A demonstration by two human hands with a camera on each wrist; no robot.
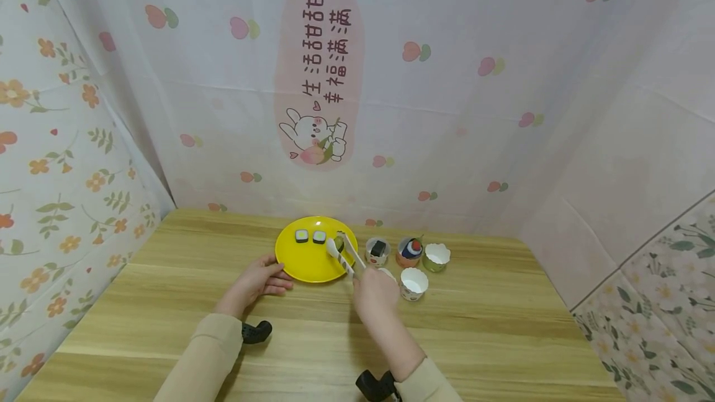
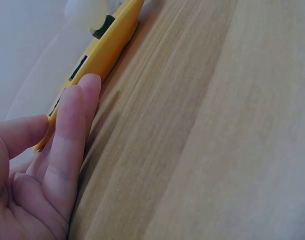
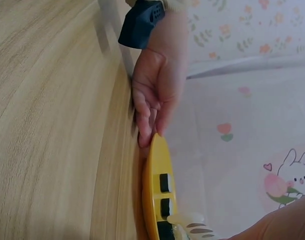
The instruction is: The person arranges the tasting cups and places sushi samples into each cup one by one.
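A yellow plate (image 1: 307,267) lies on the wooden table. My left hand (image 1: 258,284) pinches its left rim, thumb on the edge and fingers below, as the left wrist view also shows. Two toy sushi rolls, one at the left (image 1: 301,236) and one beside it (image 1: 319,237), stand on the plate's far part. In my right hand (image 1: 377,296) I grip pale tongs (image 1: 350,252), whose tips are around a third sushi piece (image 1: 339,244) with a green top, at the plate's right side. In the right wrist view this dark-sided piece (image 3: 165,230) sits on the plate at the tong tips.
Right of the plate stand several paper cups. One cup (image 1: 377,260) contains a black piece, another (image 1: 409,260) a dark piece with a red top. A green cup (image 1: 436,259) and a white cup (image 1: 414,284) stand beside them; my right hand partly hides another. A printed curtain (image 1: 447,141) hangs behind.
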